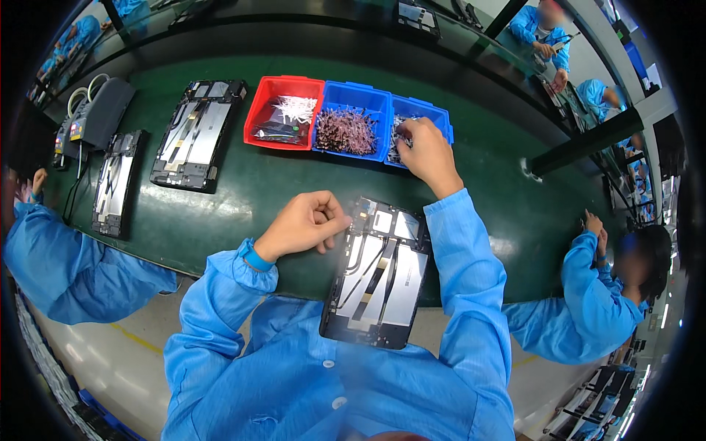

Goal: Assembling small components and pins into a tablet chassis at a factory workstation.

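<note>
An opened tablet (397, 279), its back off and its silver inner plates and dark ribbon cables showing, lies in front of me at the table's near edge. Beside its upper left corner is my left hand (303, 223), fingers curled and thumb tip at the tablet's edge; what they hold, if anything, is hidden. My right hand (428, 153) reaches into the right blue bin (438, 117), which holds small pale and dark parts. Its fingertips are pinched together down among them, and I cannot make out what is between them.
Left of the right bin stand a blue bin (381, 103) of small pinkish-brown parts and a red bin (259, 110) with white strips and a dark bag. Two more opened tablets (193, 140) (116, 184) and a grey box-shaped device (107, 109) are farther left. Co-workers in blue sit on both sides.
</note>
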The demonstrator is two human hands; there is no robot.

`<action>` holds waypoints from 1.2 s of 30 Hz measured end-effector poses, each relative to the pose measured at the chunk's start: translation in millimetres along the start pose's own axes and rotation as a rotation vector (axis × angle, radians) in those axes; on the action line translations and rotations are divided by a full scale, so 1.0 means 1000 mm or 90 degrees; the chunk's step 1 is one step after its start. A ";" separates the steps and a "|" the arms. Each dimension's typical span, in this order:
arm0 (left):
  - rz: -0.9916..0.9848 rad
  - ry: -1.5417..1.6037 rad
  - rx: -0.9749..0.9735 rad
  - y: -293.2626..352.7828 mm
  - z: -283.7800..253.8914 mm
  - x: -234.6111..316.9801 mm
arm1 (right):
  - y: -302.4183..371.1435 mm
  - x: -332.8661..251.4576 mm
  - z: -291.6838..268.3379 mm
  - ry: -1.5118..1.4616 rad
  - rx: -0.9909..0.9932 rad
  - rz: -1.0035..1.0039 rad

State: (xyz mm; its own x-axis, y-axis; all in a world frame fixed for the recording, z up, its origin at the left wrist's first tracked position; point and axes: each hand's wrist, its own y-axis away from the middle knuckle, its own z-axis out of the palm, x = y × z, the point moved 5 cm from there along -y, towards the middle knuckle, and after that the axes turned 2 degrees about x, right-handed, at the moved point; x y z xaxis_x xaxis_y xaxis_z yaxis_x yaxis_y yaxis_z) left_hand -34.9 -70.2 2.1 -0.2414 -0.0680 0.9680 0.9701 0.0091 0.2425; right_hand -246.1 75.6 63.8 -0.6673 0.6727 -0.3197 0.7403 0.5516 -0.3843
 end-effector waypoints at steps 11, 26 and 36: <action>0.016 0.008 0.000 0.000 -0.001 -0.003 | 0.004 -0.001 -0.007 0.010 -0.131 -0.085; 0.036 0.025 0.005 0.003 0.000 -0.002 | 0.018 0.009 -0.021 -0.055 0.021 -0.138; 0.140 0.143 0.106 -0.003 0.028 0.037 | 0.112 -0.055 -0.019 -0.786 -0.394 0.231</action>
State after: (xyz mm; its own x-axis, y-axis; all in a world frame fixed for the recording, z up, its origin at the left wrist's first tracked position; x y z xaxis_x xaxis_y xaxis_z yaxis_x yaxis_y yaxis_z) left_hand -47.0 -45.0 38.9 0.0018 -0.2636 0.9646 0.9765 0.2083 0.0551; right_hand -125.0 109.6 54.3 0.1586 0.1439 -0.9768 0.5845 0.7837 0.2104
